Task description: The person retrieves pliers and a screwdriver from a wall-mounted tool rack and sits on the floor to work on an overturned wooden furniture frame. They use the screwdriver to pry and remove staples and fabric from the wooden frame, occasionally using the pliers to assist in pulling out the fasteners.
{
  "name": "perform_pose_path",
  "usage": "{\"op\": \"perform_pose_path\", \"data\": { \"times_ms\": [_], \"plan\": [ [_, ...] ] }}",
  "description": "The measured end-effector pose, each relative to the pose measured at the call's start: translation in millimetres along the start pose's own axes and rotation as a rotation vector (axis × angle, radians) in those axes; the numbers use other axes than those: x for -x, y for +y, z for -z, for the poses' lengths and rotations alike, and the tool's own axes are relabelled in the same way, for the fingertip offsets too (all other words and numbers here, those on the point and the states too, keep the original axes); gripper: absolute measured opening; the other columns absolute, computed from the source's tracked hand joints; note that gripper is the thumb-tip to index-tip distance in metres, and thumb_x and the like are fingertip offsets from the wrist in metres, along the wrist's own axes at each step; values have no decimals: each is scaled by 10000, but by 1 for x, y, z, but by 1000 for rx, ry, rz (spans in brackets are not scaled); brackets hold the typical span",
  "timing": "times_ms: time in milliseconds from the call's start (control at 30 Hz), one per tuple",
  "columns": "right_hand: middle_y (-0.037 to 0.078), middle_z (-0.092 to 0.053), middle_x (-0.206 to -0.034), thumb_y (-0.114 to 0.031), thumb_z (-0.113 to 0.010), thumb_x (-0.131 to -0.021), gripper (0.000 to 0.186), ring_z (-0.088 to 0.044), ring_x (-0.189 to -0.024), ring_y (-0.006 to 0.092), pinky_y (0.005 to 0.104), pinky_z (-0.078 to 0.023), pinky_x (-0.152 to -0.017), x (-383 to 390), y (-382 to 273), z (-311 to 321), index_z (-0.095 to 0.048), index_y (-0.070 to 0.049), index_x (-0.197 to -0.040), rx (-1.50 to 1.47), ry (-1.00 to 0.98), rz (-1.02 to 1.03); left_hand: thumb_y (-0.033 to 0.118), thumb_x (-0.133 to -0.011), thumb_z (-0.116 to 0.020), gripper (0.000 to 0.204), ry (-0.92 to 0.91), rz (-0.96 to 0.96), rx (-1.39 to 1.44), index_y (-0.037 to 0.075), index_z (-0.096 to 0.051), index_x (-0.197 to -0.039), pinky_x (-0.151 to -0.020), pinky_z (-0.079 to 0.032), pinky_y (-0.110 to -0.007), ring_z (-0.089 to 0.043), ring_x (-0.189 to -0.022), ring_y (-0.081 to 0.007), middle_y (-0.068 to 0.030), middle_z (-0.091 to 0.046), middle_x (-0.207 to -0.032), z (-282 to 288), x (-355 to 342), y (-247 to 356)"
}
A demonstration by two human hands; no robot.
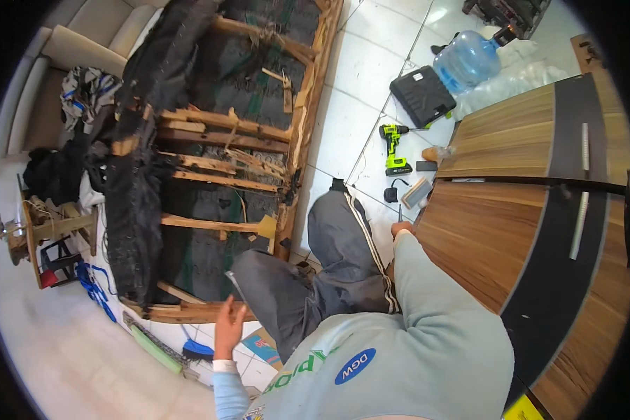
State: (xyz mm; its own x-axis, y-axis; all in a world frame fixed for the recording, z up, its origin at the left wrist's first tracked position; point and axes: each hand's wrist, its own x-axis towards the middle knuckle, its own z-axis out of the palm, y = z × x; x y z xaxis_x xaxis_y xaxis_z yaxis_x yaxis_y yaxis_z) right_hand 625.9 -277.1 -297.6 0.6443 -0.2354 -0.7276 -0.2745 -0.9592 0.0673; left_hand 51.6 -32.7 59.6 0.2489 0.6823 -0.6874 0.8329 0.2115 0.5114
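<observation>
My left hand [229, 327] hovers beside my bent left knee, near the lower edge of a wooden frame [297, 140], with its fingers stretched apart and nothing visible in them. A thin metallic strip [235, 280] shows just above it, against my trouser leg. To the right, my right hand [402, 228] reaches down to the tiled floor by the cabinet, closed on a slim dark tool [400, 211] whose kind I cannot make out. Just beyond it lie a small black object with a cord [391, 194] and a pale rectangular block [418, 192].
Torn black fabric [134, 189] hangs along the frame's left side; splintered slats cross it. A green drill [395, 148], black case [423, 96] and blue water bottle [467, 61] stand farther off. A wooden cabinet [490, 231] borders my right; a blue brush [197, 348] lies lower left.
</observation>
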Motion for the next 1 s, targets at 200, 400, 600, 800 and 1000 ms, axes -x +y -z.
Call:
{"op": "perform_pose_path", "data": {
  "times_ms": [200,400,600,800,1000],
  "plan": [
    [277,-722,-1253,-252,-659,-908,395,-692,-1186,376,446,-545,-1015,113,-3,116,-771,28,-1164,508,-90,510,611,-1068,-526,819,-295,376,-178,-39,-495,-1565,-1214,-407,-446,-509,-1483,-405,-276,-568,-1551,-20,136,-28],
    [130,-740,-886,-205,-767,-903,294,-658,-622,218,391,-524,-557,306,-11,214,-753,-9,-1122,-509,-153,606,647,-1103,-449,849,-451,123,13,-8,-388,-1640,-1239,-370,-410,-405,-1558,-346,-213,-473,-1655,8,158,134],
    [23,-686,-920,-336,-745,-1018,514,-506,-562,82,256,-407,-489,488,-72,325,-600,-31,-1404,-723,-1074,593,571,-1100,-554,882,-558,68,658,79,-177,-1727,-1218,-400,-487,-431,-1542,-342,-172,-387,-1703,46,100,341],
    [175,-751,-1214,-438,-689,-1034,667,-708,-1089,267,373,-578,-920,527,-119,373,-546,-4,-1521,-404,-827,1198,415,-1153,-514,623,-873,-6,826,78,-356,-1653,-1093,-520,-488,-617,-1352,-313,-138,-586,-1509,16,15,470],
    [266,-724,-1325,-484,-732,-984,689,-705,-1234,371,432,-539,-1072,421,-192,512,-604,-8,-1465,31,-446,1059,300,-1100,-623,333,-295,-31,491,40,-616,-1308,-747,-589,-371,-667,-814,-173,-50,-687,-939,11,-82,512]
  ]
}}
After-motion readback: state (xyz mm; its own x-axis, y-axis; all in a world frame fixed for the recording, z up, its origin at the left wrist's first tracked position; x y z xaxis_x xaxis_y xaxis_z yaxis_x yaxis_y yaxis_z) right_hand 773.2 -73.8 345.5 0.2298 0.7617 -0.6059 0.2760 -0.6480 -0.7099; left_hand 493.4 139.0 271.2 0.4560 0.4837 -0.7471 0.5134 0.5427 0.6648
